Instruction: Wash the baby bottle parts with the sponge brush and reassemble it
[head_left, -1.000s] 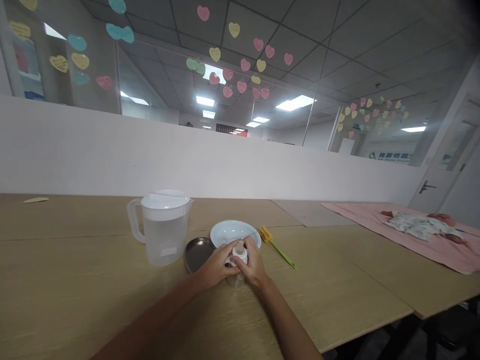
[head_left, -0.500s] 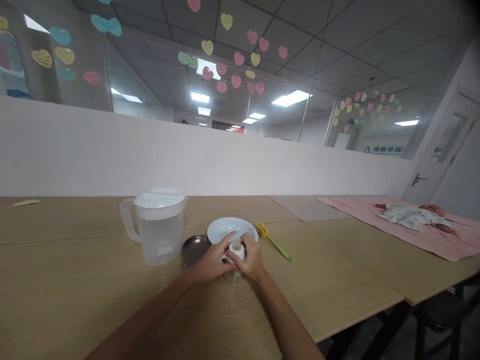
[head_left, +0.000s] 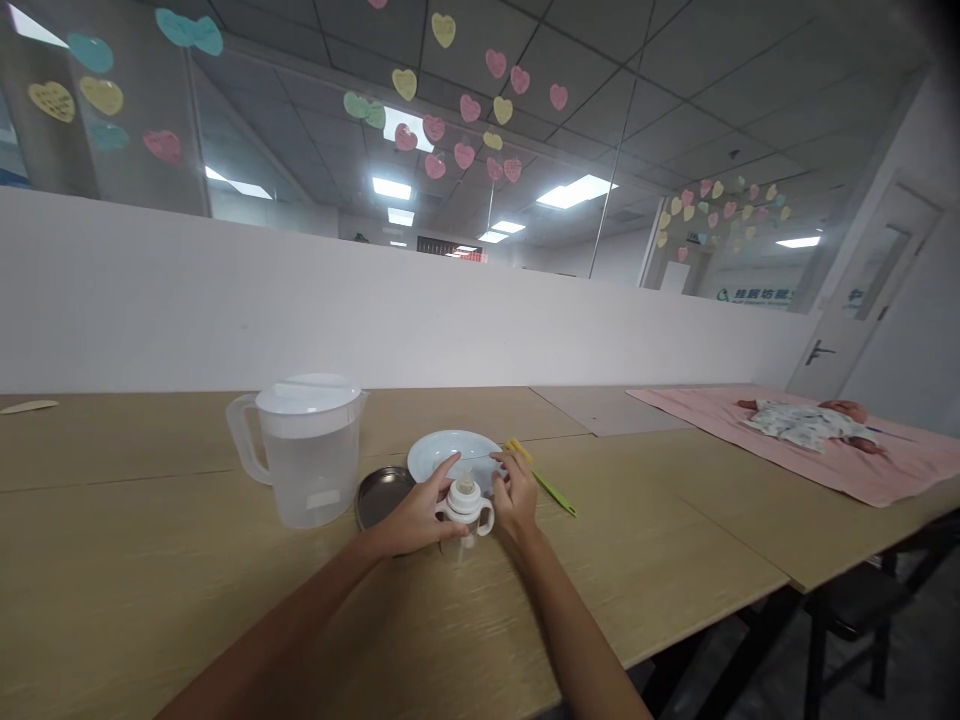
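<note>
A baby bottle [head_left: 464, 503] with a white collar, two white side handles and a clear teat stands upright on the table in front of me. My left hand [head_left: 411, 520] grips it from the left, thumb across the front below the collar and index finger raised. Just off its right handle, my right hand [head_left: 517, 500] is loosely open, fingers bent and apart, holding nothing. Behind both hands sits a white bowl [head_left: 426, 441], partly covered by them. A dark metal dish [head_left: 381, 492] lies left of the bowl, its front edge hidden by my left hand.
A lidded clear jug [head_left: 313, 475] stands on the left. Right of the bowl lies a green-handled brush [head_left: 555, 492] with a yellow head, partly hidden. Farther right, a baby doll [head_left: 787, 425] lies on a pink cloth [head_left: 855, 480]. The table's front edge runs at lower right.
Both hands were closed around the bottle's collar. My right hand has since let go and moved slightly right, uncovering the right handle. The view has shifted a little to the right.
</note>
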